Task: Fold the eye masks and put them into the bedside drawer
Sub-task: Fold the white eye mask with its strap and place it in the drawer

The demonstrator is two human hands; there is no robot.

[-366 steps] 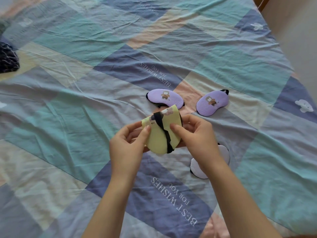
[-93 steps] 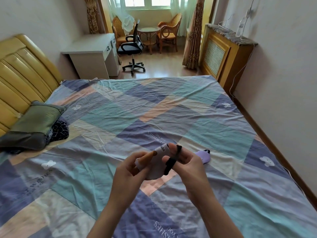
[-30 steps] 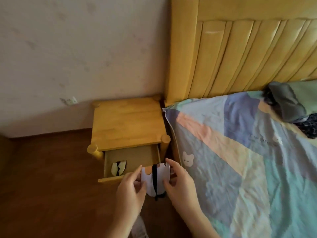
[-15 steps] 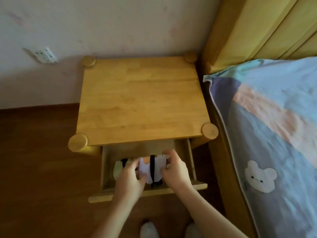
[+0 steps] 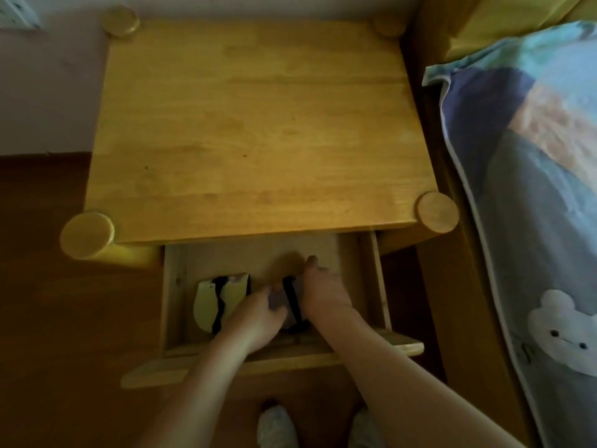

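Two hands inside open bedside drawer (image 5: 379,286), reaching down from 6 o'clock.
Left hand (image 5: 255,313): fingers curled onto left edge of folded eye mask (image 5: 292,302); pinching or merely pressing, cannot tell.
Right hand (image 5: 324,291): laid over right side of same mask, fingertips (image 5: 311,260) pointing toward 12 o'clock; grip likewise cannot tell.
Folded eye mask: pale, black strap wound around it, between both hands, low in drawer near its middle, largely hidden; resting on drawer floor or just above, cannot tell.
Second folded eye mask (image 5: 214,302): yellow-green, black strap across it, lying on drawer floor at 9 o'clock of left hand, just beside it.
Drawer: pulled out toward 6 o'clock from under wooden nightstand (image 5: 258,124).
Nightstand: round post tops at corners, bare top.
Bed (image 5: 533,221): at 3 o'clock, patchwork cover with white bear print.
Dark wooden floor (image 5: 64,334): at 9 o'clock.
Feet (image 5: 276,428): at 6 o'clock, below drawer front.
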